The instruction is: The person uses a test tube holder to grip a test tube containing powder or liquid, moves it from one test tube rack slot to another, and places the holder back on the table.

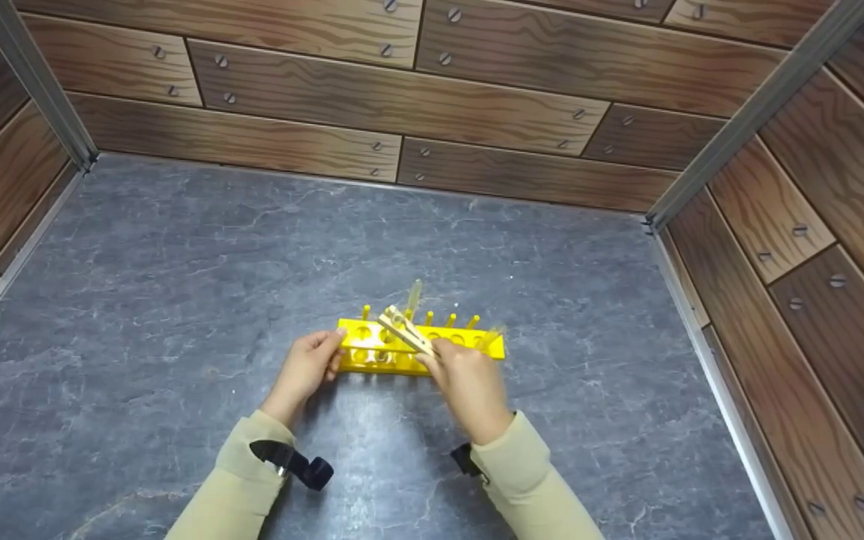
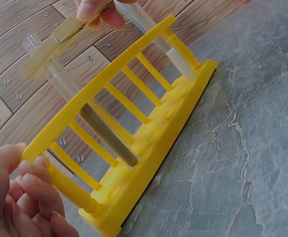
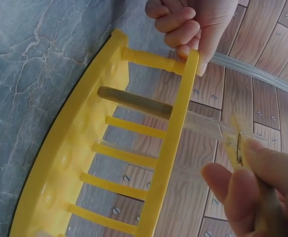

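Note:
A yellow test tube rack [image 1: 372,367] stands on the grey surface. My left hand [image 1: 308,367] pinches the left end of its upper plate between thumb and fingers. My right hand [image 1: 473,382] grips a wooden test tube clamp [image 1: 407,330], thumb on top near its metal spring [image 3: 240,146]. The clamp's jaws lie around the upper part of a glass test tube [image 2: 62,84]. That tube passes through a hole in the upper plate, and brownish contents [image 2: 107,133] fill its lower part. Its bottom end is close over the rack's base.
Another test tube with whitish contents [image 2: 181,61] stands in the rack's right end. A clear tube [image 1: 415,296] rises at the back, beside several yellow pegs [image 1: 452,320]. Wood-patterned walls [image 1: 312,90] enclose the grey marbled surface [image 1: 177,300] at the back and sides.

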Motion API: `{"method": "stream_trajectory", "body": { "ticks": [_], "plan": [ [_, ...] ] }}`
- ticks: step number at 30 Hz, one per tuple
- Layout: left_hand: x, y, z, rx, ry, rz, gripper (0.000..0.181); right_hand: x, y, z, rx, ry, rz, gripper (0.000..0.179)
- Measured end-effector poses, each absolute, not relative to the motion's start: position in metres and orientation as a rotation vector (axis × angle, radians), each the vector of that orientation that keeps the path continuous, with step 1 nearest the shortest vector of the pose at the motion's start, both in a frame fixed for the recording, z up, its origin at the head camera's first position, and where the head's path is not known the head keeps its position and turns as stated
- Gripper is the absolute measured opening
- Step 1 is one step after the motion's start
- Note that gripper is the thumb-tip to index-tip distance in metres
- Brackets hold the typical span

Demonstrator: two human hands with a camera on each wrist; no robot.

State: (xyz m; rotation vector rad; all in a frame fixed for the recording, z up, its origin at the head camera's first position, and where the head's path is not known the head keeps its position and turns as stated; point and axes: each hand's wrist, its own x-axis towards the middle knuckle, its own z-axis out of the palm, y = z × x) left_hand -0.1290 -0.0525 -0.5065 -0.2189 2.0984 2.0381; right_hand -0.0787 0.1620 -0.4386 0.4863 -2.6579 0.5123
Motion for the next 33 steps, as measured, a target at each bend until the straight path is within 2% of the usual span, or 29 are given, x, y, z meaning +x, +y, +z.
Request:
{"method": "stream_trajectory", "body": {
  "ticks": [33],
  "plan": [
    [-0.131,-0.053,-0.505,-0.218,1.995,2.030,0.036,-0.076,0.164,-0.427,0.469,-2.663,0.468,0.021]
  ]
}}
